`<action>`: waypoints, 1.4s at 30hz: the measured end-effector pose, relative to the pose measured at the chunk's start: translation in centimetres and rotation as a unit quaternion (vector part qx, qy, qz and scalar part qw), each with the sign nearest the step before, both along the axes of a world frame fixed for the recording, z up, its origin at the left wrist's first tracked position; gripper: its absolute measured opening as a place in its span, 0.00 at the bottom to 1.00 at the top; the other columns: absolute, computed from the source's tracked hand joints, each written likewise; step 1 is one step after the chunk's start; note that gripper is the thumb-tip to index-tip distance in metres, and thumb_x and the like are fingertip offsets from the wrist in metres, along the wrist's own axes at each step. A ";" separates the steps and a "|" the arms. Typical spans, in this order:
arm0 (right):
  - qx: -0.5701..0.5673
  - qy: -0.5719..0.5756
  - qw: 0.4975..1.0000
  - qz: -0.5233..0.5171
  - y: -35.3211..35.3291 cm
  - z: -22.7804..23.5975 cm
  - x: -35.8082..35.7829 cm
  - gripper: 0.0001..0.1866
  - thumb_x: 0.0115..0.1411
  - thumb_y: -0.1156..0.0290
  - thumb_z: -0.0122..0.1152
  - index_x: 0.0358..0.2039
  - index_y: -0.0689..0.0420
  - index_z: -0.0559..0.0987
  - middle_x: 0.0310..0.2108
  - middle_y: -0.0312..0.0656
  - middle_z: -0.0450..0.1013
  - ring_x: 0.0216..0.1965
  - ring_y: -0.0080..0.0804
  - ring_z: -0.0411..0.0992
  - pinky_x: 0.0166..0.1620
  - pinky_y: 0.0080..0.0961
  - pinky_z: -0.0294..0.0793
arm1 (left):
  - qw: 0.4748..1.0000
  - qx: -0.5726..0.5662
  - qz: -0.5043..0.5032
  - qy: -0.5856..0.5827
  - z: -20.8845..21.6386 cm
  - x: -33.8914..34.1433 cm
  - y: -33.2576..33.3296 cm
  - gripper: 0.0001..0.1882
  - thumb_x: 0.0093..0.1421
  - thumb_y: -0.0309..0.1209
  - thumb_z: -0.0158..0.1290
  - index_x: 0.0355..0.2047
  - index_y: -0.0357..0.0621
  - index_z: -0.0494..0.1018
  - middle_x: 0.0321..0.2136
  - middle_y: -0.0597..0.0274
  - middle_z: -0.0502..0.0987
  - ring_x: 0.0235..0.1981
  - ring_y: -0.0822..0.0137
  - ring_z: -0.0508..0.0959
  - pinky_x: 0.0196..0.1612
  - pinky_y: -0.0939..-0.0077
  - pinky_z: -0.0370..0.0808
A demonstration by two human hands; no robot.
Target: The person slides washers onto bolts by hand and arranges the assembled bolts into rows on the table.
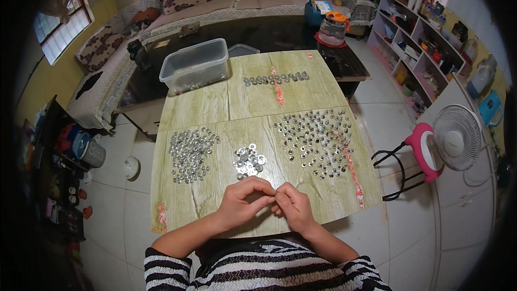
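Observation:
My left hand (245,199) and my right hand (293,206) meet at the table's near edge, fingertips pinched together. Whatever small piece is between them is hidden by the fingers. Just beyond the hands lies a small heap of flat metal washers (249,161). To the left spreads a pile of small silver nut-like pieces (191,156). On the right are many short metal pieces with round heads (318,140), like screws, several standing on their heads. A row of small metal pieces (277,79) is lined up farther back on the wood-patterned table (226,113).
A clear plastic box (195,70) with small pieces in it stands at the table's far left corner. Behind is a dark table (258,28) with an orange-lidded jug (333,28). A pink stool (428,151) holding a white fan (458,137) is at the right.

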State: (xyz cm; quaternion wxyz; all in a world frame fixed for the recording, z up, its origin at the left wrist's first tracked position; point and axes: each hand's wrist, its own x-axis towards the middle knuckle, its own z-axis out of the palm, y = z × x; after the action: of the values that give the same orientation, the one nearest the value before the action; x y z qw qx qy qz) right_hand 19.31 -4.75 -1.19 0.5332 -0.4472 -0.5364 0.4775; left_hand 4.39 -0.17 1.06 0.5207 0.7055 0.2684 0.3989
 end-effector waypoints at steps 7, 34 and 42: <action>-0.126 0.059 0.989 0.049 -0.3 -0.1 1.2 0.20 0.60 0.58 0.38 0.21 0.60 0.68 0.13 0.34 0.65 0.13 0.15 0.61 0.16 0.12 0.59 | 1.000 0.001 -0.012 0.015 0.4 1.2 0.1 0.08 0.48 0.20 0.52 0.31 0.34 0.69 0.30 0.58 0.71 0.32 0.71 0.73 0.35 0.80 0.72; -0.109 0.134 0.985 -0.002 -0.6 -0.6 2.5 0.16 0.59 0.60 0.42 0.24 0.60 0.69 0.16 0.34 0.67 0.15 0.15 0.61 0.19 0.10 0.60 | 0.995 0.038 -0.016 0.094 3.5 3.4 6.4 0.08 0.48 0.22 0.53 0.30 0.35 0.70 0.25 0.62 0.73 0.28 0.74 0.73 0.32 0.81 0.72; 0.047 -0.162 0.984 -0.057 -1.7 -0.3 1.9 0.07 0.50 0.71 0.56 0.21 0.60 0.70 0.14 0.39 0.64 0.13 0.24 0.62 0.18 0.19 0.60 | 0.979 0.146 0.023 0.141 2.6 9.4 22.1 0.09 0.46 0.23 0.53 0.31 0.37 0.70 0.25 0.61 0.75 0.27 0.73 0.75 0.32 0.81 0.72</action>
State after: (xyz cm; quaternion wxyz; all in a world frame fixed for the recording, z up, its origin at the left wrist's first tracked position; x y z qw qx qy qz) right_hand 21.25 -6.40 -1.52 0.4859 -0.5229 -0.6114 0.3415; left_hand 13.75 21.93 3.68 0.3597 0.8165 0.2944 0.3425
